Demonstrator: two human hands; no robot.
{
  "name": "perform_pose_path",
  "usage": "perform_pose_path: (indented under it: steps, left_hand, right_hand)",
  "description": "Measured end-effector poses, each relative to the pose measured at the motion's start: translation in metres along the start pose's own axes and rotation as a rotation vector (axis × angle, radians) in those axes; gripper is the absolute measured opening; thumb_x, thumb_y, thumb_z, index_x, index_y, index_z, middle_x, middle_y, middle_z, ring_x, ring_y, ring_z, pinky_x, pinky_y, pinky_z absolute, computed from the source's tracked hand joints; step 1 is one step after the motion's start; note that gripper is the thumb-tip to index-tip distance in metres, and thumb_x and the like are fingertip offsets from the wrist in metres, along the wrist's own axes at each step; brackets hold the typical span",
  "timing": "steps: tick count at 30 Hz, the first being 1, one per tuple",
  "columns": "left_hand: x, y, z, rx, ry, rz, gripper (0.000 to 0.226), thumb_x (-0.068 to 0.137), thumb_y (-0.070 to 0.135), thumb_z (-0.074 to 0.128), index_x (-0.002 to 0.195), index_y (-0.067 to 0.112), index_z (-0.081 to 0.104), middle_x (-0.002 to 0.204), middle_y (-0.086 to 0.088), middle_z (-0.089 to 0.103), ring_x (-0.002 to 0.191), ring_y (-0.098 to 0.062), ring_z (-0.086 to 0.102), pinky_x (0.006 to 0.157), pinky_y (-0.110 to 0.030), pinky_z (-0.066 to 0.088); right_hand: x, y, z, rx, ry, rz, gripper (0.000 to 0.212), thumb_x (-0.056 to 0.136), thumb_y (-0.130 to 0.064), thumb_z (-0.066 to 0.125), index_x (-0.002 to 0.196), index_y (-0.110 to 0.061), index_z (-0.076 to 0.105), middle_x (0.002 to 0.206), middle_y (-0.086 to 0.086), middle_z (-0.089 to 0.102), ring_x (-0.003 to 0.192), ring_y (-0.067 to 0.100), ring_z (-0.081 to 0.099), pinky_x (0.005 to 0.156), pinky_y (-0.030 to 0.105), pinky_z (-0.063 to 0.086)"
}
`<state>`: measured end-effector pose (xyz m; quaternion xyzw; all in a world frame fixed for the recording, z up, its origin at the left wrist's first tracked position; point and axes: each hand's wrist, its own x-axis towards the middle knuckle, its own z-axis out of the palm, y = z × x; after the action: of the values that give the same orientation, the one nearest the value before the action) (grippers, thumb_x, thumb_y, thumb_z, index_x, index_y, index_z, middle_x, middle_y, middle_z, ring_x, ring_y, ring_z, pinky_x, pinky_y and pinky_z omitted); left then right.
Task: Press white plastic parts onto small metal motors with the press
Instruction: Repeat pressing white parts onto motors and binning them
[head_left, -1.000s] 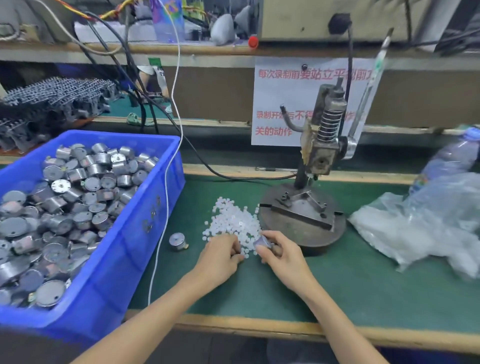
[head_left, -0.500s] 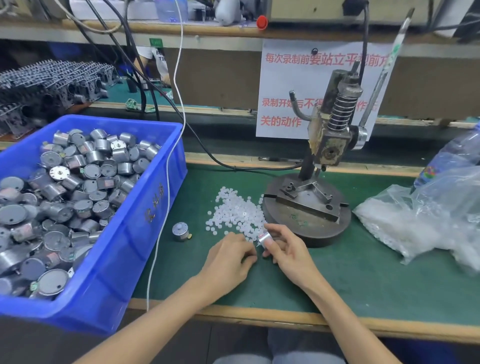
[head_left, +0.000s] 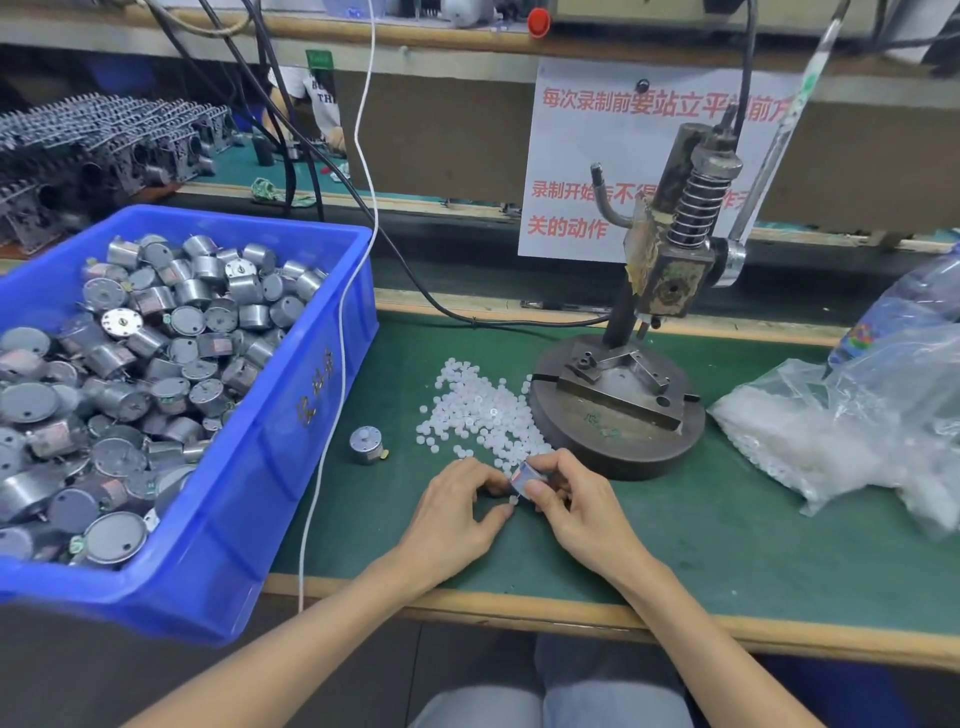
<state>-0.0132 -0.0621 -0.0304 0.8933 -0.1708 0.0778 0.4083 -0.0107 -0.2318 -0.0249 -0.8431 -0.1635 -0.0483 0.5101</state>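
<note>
A small motor (head_left: 525, 477), mostly hidden, is pinched in the right hand's (head_left: 582, 512) fingers at the near edge of the pile of white parts (head_left: 480, 408). The left hand (head_left: 457, 512) pinches one white part (head_left: 513, 500) beside it. The press (head_left: 618, 410) stands just beyond on the counter (head_left: 727, 545). A blue bin (head_left: 260, 467) of motors sits left, partly cut off.

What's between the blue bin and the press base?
Head view: a white cable, a lone motor, then the pile of white plastic parts reaching the press base.

free: green surface (head_left: 727, 551) bare toward front-right corner | blocked: blue plastic bin (head_left: 291, 467) left edge; dark metal press (head_left: 613, 436) mid-rear; clear plastic bag (head_left: 831, 441) right edge
</note>
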Motion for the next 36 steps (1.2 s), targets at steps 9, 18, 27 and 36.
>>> perform_pose_path:
  steps: [9, 18, 27, 36]
  left_hand:
    - [-0.003, 0.001, -0.002, -0.039, -0.06, -0.051, 0.044, 0.081, 0.016, 0.064, 0.122, 0.02, 0.046, 0.094, 0.012, 0.056, 0.073, -0.002, 0.041, 0.078, -0.021, 0.039]
    - [-0.002, 0.005, -0.007, -0.197, -0.013, -0.03, 0.022, 0.087, 0.017, 0.059, 0.108, 0.026, 0.059, 0.082, 0.024, 0.058, 0.069, -0.004, 0.049, 0.069, -0.011, 0.038]
    - [-0.002, 0.007, -0.008, -0.229, 0.002, -0.085, 0.012, 0.095, 0.012, 0.052, 0.084, 0.009, 0.058, 0.085, 0.008, 0.068, 0.063, 0.0, 0.047, 0.061, -0.011, 0.032]
    - [0.012, 0.014, -0.011, -0.147, -0.068, 0.098, 0.048, 0.082, 0.0, 0.057, 0.125, 0.022, 0.054, 0.101, 0.021, 0.053, 0.084, 0.004, 0.048, 0.076, -0.006, 0.034]
  right_hand:
    - [0.001, 0.003, 0.004, -0.097, 0.001, -0.065, 0.011, 0.088, -0.004, 0.063, 0.097, -0.009, 0.06, 0.082, -0.009, 0.058, 0.068, -0.004, 0.053, 0.062, 0.007, 0.035]
    - [-0.001, 0.005, 0.006, -0.355, -0.017, -0.318, 0.016, 0.09, -0.007, 0.057, 0.104, 0.001, 0.059, 0.099, 0.01, 0.058, 0.088, 0.015, 0.053, 0.077, 0.026, 0.046]
    - [-0.002, 0.004, 0.009, -0.485, -0.014, -0.439, 0.014, 0.085, -0.005, 0.059, 0.096, 0.003, 0.062, 0.101, 0.015, 0.061, 0.081, 0.029, 0.062, 0.072, 0.029, 0.048]
    - [0.012, -0.007, -0.006, 0.185, -0.008, 0.175, 0.009, 0.096, -0.019, 0.053, 0.09, -0.015, 0.059, 0.065, -0.01, 0.062, 0.055, 0.002, 0.052, 0.054, 0.019, 0.043]
